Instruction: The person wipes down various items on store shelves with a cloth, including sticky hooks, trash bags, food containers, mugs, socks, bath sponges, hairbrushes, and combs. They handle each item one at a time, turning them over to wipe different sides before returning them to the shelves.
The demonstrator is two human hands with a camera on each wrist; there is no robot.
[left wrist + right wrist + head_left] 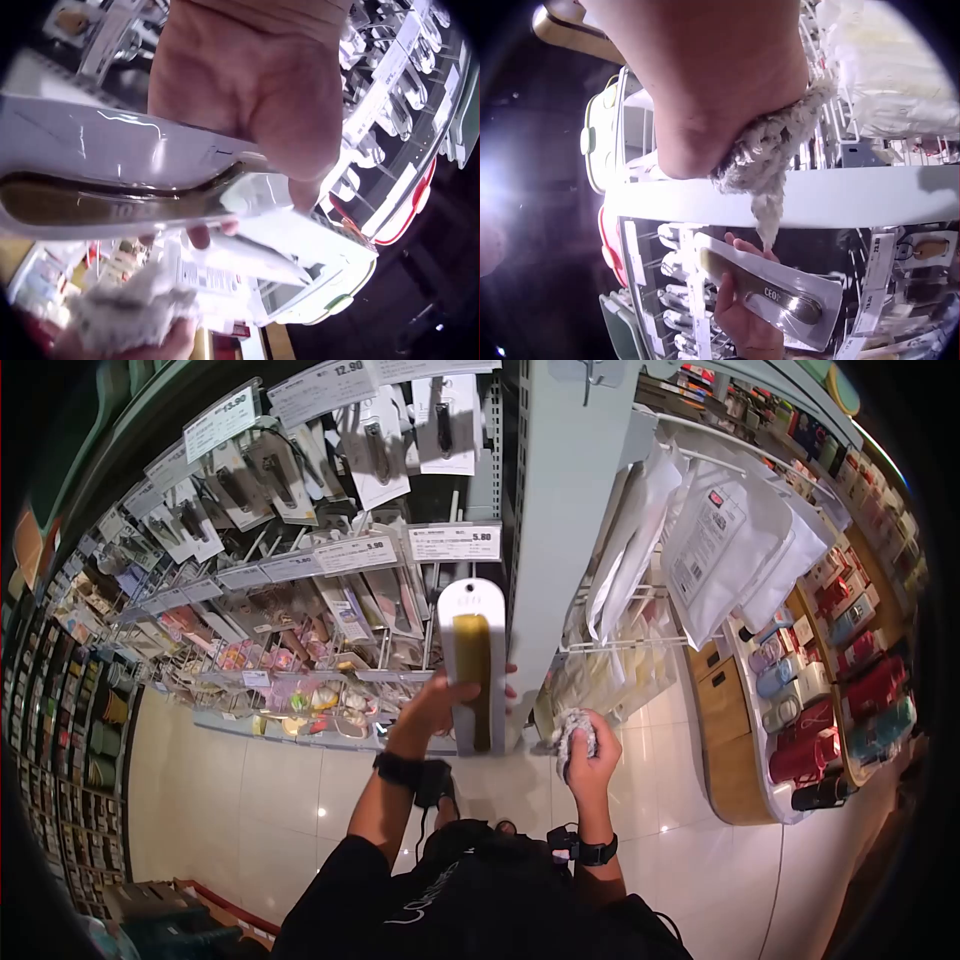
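My left hand (425, 710) grips a long blister pack (472, 595) with a rounded top and a hang hole. The pack stands nearly upright in front of the shelf. Inside it lies a slim gold-brown item, with a shiny rounded metal end in the right wrist view; its kind is not clear. The thumb lies across the pack's front and fingertips show at its far edge. My right hand (598, 758), to the right and a little lower, holds a crumpled, fluffy grey-white cloth (761, 154). A tuft of it hangs below the fingers in that view.
Hanging packs fill the rack on the left behind price tags (455, 543). A pale upright post (560, 510) separates it from large white bags (735, 535) on hooks. On the right a curved wooden display (725, 720) bears red and teal goods. Tiled floor (270, 790) lies below.
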